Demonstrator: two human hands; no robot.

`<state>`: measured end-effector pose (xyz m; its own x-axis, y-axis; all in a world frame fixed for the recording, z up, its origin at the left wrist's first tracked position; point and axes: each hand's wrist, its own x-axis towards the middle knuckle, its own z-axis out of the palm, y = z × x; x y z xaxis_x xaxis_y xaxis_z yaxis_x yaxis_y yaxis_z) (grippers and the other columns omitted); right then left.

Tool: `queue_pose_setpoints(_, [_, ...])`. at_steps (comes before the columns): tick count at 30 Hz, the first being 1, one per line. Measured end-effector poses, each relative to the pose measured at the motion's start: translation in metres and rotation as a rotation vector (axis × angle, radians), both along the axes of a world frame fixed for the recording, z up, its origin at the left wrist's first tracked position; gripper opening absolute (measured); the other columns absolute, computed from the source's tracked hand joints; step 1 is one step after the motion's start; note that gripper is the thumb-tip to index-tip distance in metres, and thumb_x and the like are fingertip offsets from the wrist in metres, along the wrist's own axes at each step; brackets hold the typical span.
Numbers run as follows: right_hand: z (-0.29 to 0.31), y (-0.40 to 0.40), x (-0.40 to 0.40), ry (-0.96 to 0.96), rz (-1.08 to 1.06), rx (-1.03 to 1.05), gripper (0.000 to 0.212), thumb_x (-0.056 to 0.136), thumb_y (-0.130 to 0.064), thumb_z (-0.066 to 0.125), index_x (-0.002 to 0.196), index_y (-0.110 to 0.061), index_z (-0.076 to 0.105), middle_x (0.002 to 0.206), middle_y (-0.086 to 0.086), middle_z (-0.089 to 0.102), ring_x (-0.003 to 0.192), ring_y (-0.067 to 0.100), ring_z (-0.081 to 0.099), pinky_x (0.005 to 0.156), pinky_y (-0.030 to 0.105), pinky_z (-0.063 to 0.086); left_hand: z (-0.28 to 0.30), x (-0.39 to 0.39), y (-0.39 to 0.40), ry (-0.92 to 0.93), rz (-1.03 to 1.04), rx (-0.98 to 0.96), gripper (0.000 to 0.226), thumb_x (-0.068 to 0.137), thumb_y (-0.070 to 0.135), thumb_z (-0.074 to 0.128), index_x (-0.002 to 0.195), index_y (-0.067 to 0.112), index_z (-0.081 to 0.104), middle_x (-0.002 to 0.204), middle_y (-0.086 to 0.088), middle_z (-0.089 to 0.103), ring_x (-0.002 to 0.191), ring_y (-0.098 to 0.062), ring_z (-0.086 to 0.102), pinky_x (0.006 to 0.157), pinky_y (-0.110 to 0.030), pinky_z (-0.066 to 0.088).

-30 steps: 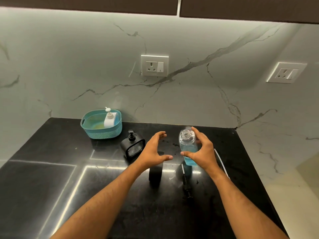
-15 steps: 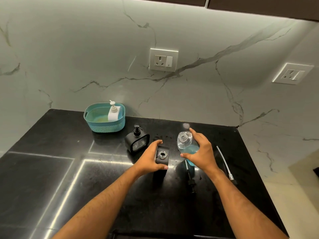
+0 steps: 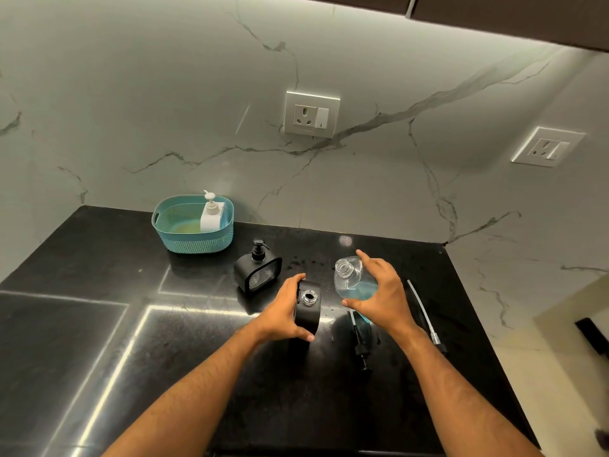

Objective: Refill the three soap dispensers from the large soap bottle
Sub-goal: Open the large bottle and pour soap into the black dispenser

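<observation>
Since 1 second ago the left hand (image 3: 283,311) has closed around the open-necked black square dispenser (image 3: 308,306) on the black counter (image 3: 99,324), steadying it, while the right hand (image 3: 379,293) grasps the clear bottle of blue soap (image 3: 349,280) just beside it, apparently ready to pour.

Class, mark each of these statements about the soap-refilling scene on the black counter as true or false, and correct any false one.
1. The left hand grips an open black dispenser. True.
2. The clear bottle in the right hand holds red liquid. False: it is blue.
3. A white pump dispenser stands inside the teal basket. True.
4. The other black dispenser has its pump removed. False: its pump is on.
5. A loose black pump lies on the counter. True.
</observation>
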<state>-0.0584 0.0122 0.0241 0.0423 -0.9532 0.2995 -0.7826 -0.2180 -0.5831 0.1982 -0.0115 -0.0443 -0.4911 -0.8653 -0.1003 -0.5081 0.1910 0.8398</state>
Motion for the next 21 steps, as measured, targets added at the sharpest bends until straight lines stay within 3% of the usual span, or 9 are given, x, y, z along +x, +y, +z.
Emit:
queue_pose_setpoints(3, [0.003,0.001,-0.002,0.014,0.004,-0.006,0.117,0.052,-0.040,0.100,0.154,-0.031,0.042,0.122,-0.011,0.053,0.114,0.010,0.052,0.103,0.039,0.052,-0.001,-0.002,0.000,0.004,0.009,-0.027,0.139,0.057,0.036,0.101,0.162,0.017,0.011,0.163,0.001,0.017,0.150,-0.011,0.020,0.122,-0.022,0.019])
queue_pose_setpoints(8, [0.010,0.002,-0.004,-0.005,0.013,-0.005,0.119,0.053,-0.038,0.101,0.155,-0.031,0.041,0.119,-0.014,0.051,0.108,0.004,0.054,0.098,0.023,0.053,0.005,-0.004,-0.002,0.042,0.007,-0.067,0.131,0.059,0.035,0.101,0.160,0.019,0.018,0.155,0.005,0.025,0.145,-0.009,0.029,0.121,-0.020,0.026])
queue_pose_setpoints(11, [0.015,0.001,-0.005,-0.007,0.026,-0.005,0.119,0.053,-0.035,0.101,0.155,-0.033,0.040,0.119,-0.014,0.051,0.109,0.006,0.055,0.098,0.026,0.054,0.017,-0.007,-0.005,0.083,0.029,-0.084,0.129,0.056,0.038,0.101,0.158,0.021,0.023,0.152,0.007,0.029,0.142,-0.009,0.034,0.117,-0.018,0.030])
queue_pose_setpoints(16, [0.034,-0.001,-0.006,0.028,0.044,-0.039,0.116,0.056,-0.033,0.096,0.156,-0.038,0.038,0.122,-0.015,0.048,0.109,0.011,0.056,0.096,0.032,0.056,0.042,-0.015,-0.011,0.141,0.035,-0.114,0.125,0.054,0.041,0.100,0.154,0.026,0.026,0.145,0.010,0.034,0.135,-0.008,0.044,0.116,-0.027,0.042])
queue_pose_setpoints(21, [0.060,-0.009,-0.008,0.084,0.088,-0.101,0.112,0.059,-0.033,0.091,0.157,-0.036,0.037,0.128,-0.012,0.055,0.115,0.012,0.056,0.099,0.042,0.053,0.059,-0.021,-0.017,0.198,0.021,-0.148,0.123,0.053,0.049,0.101,0.152,0.034,0.029,0.147,0.014,0.037,0.138,-0.008,0.044,0.119,-0.031,0.041])
